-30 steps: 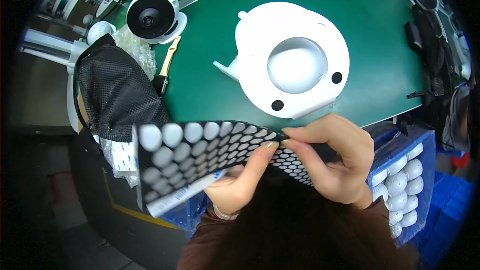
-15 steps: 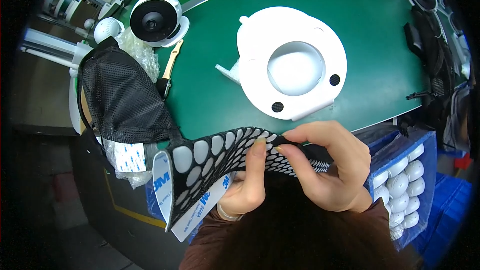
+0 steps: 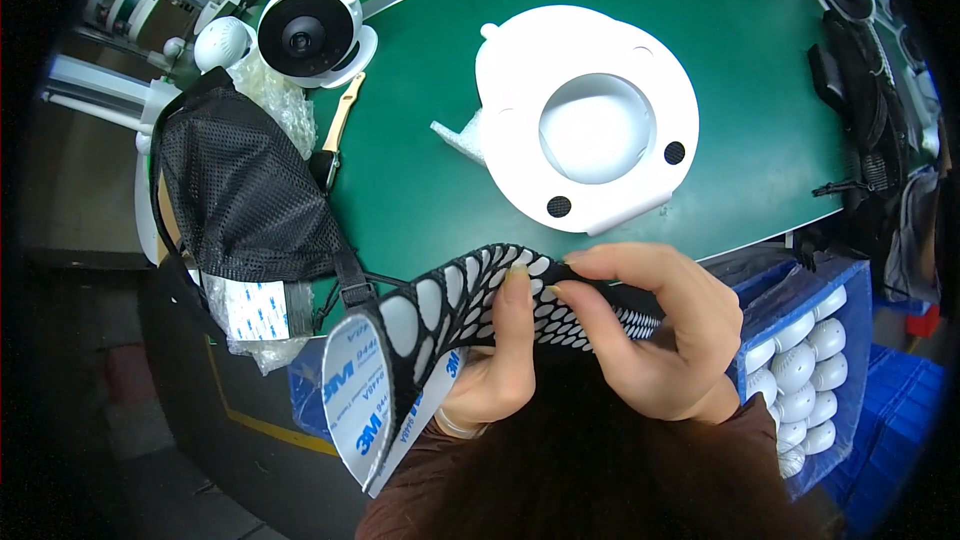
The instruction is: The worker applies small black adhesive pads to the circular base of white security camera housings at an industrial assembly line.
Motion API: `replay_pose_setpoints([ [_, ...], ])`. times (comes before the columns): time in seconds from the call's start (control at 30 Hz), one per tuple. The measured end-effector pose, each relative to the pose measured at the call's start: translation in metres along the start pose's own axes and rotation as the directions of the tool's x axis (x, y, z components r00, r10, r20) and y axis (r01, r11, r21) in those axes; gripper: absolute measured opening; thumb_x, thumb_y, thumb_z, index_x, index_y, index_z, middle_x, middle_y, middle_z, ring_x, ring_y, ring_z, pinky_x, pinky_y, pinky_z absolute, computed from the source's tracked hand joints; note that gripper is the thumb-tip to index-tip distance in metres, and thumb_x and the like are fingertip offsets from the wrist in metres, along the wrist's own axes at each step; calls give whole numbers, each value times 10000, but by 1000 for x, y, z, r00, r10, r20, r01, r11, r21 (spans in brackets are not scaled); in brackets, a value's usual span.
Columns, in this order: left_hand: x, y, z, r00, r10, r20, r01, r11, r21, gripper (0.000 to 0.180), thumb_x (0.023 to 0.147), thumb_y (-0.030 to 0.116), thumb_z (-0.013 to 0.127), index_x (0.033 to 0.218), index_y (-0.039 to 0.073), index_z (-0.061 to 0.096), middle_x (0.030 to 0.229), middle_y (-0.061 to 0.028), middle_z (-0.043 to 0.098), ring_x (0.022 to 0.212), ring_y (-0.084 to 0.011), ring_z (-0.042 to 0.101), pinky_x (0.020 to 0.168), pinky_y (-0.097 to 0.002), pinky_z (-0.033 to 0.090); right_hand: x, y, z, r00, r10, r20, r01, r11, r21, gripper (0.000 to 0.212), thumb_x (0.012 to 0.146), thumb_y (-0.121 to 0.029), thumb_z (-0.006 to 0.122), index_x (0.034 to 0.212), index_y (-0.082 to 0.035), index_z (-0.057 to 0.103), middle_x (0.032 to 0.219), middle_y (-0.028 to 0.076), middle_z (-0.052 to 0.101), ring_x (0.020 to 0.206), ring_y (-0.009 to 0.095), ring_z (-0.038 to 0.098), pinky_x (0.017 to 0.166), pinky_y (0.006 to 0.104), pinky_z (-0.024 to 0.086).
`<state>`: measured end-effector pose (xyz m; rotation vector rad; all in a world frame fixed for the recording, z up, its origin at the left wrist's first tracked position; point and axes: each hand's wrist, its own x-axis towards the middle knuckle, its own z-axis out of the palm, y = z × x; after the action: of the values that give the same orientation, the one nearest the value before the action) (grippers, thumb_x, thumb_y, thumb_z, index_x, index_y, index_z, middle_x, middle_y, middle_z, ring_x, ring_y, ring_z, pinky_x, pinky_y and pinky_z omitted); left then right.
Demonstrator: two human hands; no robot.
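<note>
Curled dotted sheet (image 3: 465, 290) in a two-handed grip, just off the near edge of the bench (image 3: 770, 140).
Left hand (image 3: 490, 380) clasps the sheet, thumb on its dotted face; right hand (image 3: 665, 340) pinches its upper edge between thumb and forefinger. On the bench, a white ring-shaped housing (image 3: 530, 60) bears two dark discs (image 3: 559, 207) along its near side; these are judged complete. Its far side shows none; whether more are left to fit cannot be told.

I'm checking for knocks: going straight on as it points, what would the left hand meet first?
Past the dotted sheet it holds, the left hand would probably meet the white ring-shaped housing first, though their heights are unclear.
</note>
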<state>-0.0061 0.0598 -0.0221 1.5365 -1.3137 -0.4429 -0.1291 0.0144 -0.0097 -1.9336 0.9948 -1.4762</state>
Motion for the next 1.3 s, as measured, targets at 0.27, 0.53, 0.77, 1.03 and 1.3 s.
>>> replay_pose_setpoints([
  [0.27,4,14,1,988,127,-84,-111,978,177,105,684,53,647,739,-7,580,660,-84,606,543,-139,587,519,-218,458,6,4,-6,997,37,61,-40,998,49,188,582,29,674,743,-13,588,678,87,591,574,212,585,502,251,458],
  [0.53,7,15,-1,989,132,-61,-121,979,162,121,690,77,653,720,-2,567,605,-85,585,468,-142,557,483,-228,447,7,0,-5,999,21,50,-23,999,31,183,593,45,659,748,-18,585,694,87,589,580,203,591,505,250,463],
  [0.77,5,15,-4,975,216,-46,-200,952,233,121,687,66,654,715,-7,562,622,-91,591,495,-154,578,502,-245,462,10,1,-9,987,70,146,-85,991,99,159,604,35,654,726,-21,567,705,92,586,587,207,590,517,261,466],
  [1.03,12,-4,6,907,157,-392,-193,980,-53,187,706,-52,583,890,-59,557,845,-119,602,710,-161,565,666,-228,440,17,-23,-22,968,-42,248,31,998,50,94,664,20,581,743,-8,537,970,197,562,954,310,540,821,366,410],
  [1.3,43,4,-3,991,-113,69,131,759,-637,456,742,96,488,1103,-158,377,1108,-262,464,943,-279,526,694,-308,485,70,-8,0,980,-174,96,191,956,-224,63,663,-24,612,714,3,587,1020,199,556,952,260,546,770,301,410],
])
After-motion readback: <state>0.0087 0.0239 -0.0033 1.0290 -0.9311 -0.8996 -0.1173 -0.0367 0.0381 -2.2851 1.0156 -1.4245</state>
